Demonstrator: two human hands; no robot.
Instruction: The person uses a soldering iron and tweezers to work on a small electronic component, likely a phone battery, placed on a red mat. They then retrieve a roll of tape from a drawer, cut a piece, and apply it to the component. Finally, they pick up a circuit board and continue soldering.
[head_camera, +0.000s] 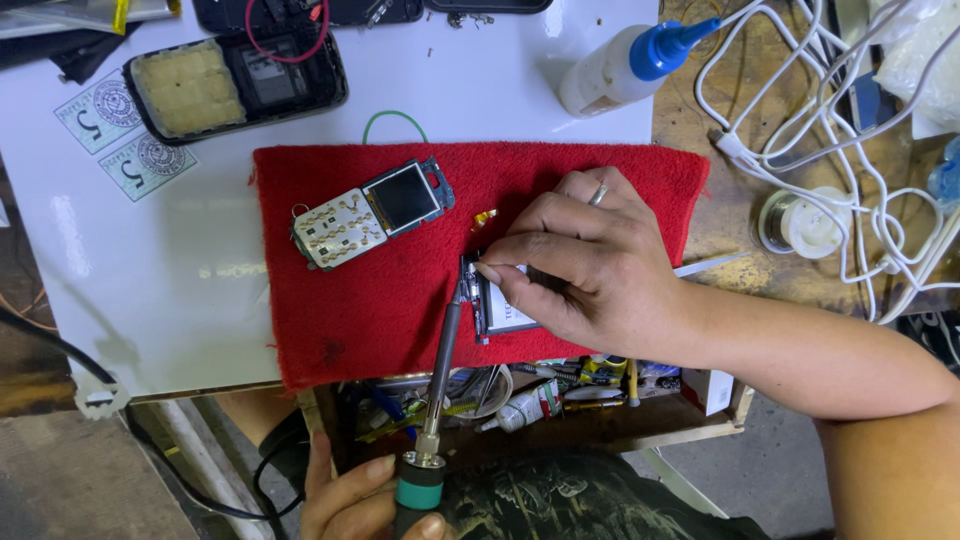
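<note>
Under the right hand (590, 255), a small phone frame (490, 300) lies mostly hidden on the red cloth (380, 300), fingers pinched on it. Left hand (365, 500), partly cut off, grips the soldering iron (440, 370), tip at the frame's left edge. Beyond: circuit board (370, 212), white bottle (625, 62).

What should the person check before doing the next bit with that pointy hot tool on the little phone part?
1. Right hand pins the phone part on the red cloth: ok.
2. Left hand grips the soldering iron by its handle: ok.
3. Iron tip sits at the part's left edge: ok.
4. Fingertips well away from the tip: not ok, very close.
5. Tip hot enough: cannot tell.
6. Keypad and screen board lies apart from the iron: ok.
</note>
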